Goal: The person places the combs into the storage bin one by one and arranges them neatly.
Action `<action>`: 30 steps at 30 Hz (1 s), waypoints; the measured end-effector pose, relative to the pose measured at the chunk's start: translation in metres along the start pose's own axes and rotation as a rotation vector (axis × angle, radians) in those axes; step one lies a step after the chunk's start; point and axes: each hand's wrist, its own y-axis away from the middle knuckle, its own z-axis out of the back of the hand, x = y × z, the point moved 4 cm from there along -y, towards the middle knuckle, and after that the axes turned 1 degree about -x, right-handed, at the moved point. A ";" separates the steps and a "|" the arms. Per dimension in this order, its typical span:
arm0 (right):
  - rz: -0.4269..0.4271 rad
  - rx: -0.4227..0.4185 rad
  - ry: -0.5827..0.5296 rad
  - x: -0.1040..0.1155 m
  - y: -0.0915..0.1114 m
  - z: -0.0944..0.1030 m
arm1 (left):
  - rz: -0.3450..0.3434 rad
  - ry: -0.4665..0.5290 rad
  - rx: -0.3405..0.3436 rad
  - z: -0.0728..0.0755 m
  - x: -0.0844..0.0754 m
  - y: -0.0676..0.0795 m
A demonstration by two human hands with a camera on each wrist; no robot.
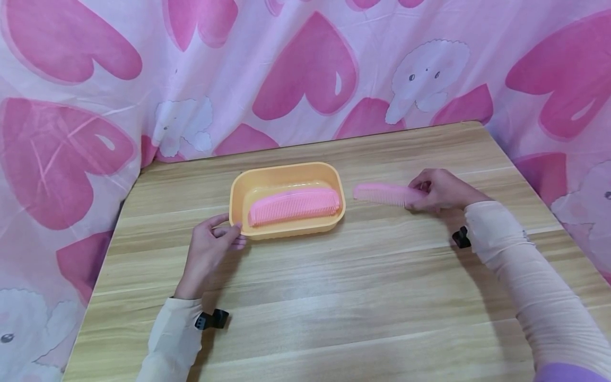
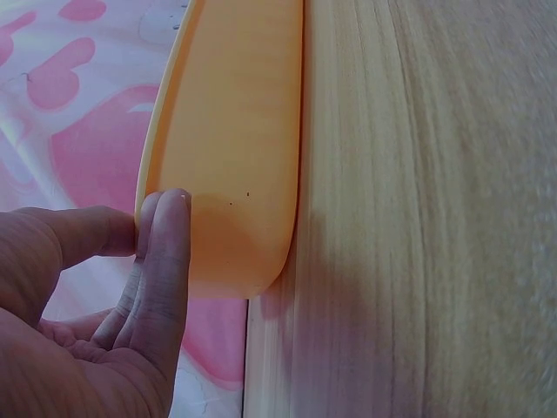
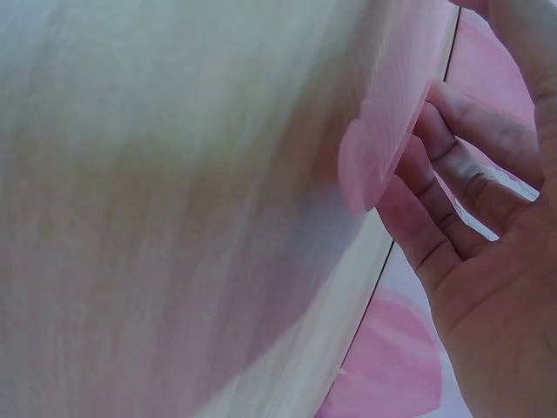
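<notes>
Loose comb (image 1: 382, 194) off the tray (image 1: 286, 175), just to its right, long axis crosswise, free end pointing at the tray; right hand (image 1: 441, 190) pinches its far end; left hand (image 1: 210, 249) fingers curled round the tray's near-left corner on the bench (image 1: 334, 297); second comb (image 1: 293, 205) inside.

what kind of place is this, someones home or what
Probably a home corner or a makeshift recording setup, not a workshop. A small wooden table stands against draped pink heart-print cloth, and on it are only an orange plastic tray and pink combs.
</notes>
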 end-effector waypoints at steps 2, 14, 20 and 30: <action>-0.023 -0.005 -0.021 0.001 0.001 0.002 | 0.001 0.002 -0.001 0.000 0.001 0.000; 0.000 -0.102 -0.037 0.017 -0.002 0.029 | 0.010 0.011 -0.006 0.000 0.000 0.001; 0.079 -0.128 -0.016 0.041 -0.012 0.041 | 0.009 -0.004 -0.005 -0.001 0.001 0.000; 0.210 -0.137 0.031 0.095 -0.037 0.042 | 0.000 -0.010 -0.004 -0.001 0.003 -0.002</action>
